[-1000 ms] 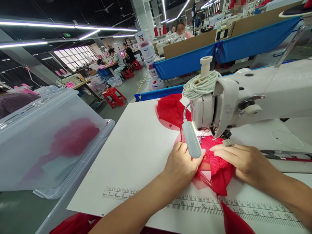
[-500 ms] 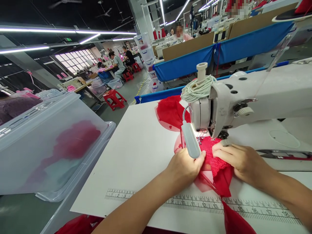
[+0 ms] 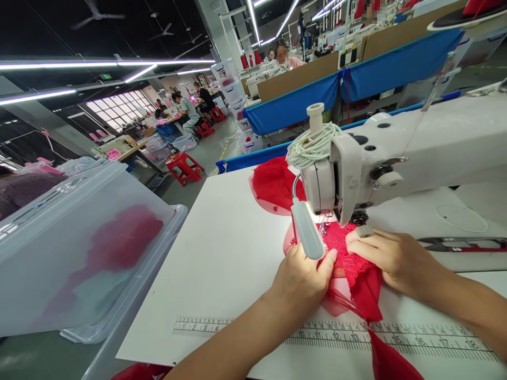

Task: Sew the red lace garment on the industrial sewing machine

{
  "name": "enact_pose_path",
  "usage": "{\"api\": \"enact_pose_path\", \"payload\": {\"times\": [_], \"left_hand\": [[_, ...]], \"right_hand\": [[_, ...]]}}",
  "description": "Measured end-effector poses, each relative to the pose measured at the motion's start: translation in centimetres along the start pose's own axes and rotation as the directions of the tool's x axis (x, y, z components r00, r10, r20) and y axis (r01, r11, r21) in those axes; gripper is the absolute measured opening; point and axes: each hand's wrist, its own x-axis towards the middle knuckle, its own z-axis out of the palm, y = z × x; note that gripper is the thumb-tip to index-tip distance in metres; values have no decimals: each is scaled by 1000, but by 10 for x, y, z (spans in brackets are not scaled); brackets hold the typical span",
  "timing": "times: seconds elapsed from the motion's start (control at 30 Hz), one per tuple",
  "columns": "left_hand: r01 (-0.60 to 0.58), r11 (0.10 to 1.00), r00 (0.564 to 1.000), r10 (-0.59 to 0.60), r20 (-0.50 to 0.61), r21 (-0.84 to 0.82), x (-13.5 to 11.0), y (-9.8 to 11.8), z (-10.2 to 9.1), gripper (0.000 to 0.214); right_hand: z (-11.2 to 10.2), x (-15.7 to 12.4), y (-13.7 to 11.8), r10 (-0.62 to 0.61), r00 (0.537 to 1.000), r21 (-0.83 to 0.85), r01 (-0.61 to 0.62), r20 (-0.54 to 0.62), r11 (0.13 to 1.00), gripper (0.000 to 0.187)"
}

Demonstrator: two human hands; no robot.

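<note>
A white sewing machine (image 3: 415, 148) stands on the right, its presser foot (image 3: 324, 228) down by red lace fabric (image 3: 358, 266). My left hand (image 3: 303, 274) presses the fabric left of the foot, thumb against it and the other fingers partly hidden behind the grey lamp (image 3: 308, 229). My right hand (image 3: 390, 258) pinches the lace edge just right of the foot. Sheer red cloth spreads under and behind the needle area, and a red strip (image 3: 390, 356) hangs over the table's front edge.
A printed ruler (image 3: 317, 335) runs along the front of the white table (image 3: 222, 232). Thread snips (image 3: 463, 244) lie at the right. A translucent plastic bin (image 3: 87, 248) stands at the left. Behind are a red stool (image 3: 185, 168), a blue cloth trough (image 3: 293, 108) and people at other machines.
The view has shifted slightly. Both hands stay at the red fabric with nearly the same hold; the fabric has hardly moved relative to the presser foot.
</note>
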Motion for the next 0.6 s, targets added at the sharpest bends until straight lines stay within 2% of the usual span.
{"api": "enact_pose_path", "payload": {"times": [0.3,0.43,0.6], "left_hand": [[-4,1000,1000,3,15,4,-5,-1,6,37],[13,1000,999,-14,-35,-20,-4,-1,7,34],[29,999,998,-30,-57,-23,-4,-4,8,34]], "right_hand": [[0,1,0,10,1000,-53,-9,7,999,31],[8,-5,-1,69,997,-56,-71,-37,996,31],[14,-10,0,89,996,-61,-91,-25,994,32]]}}
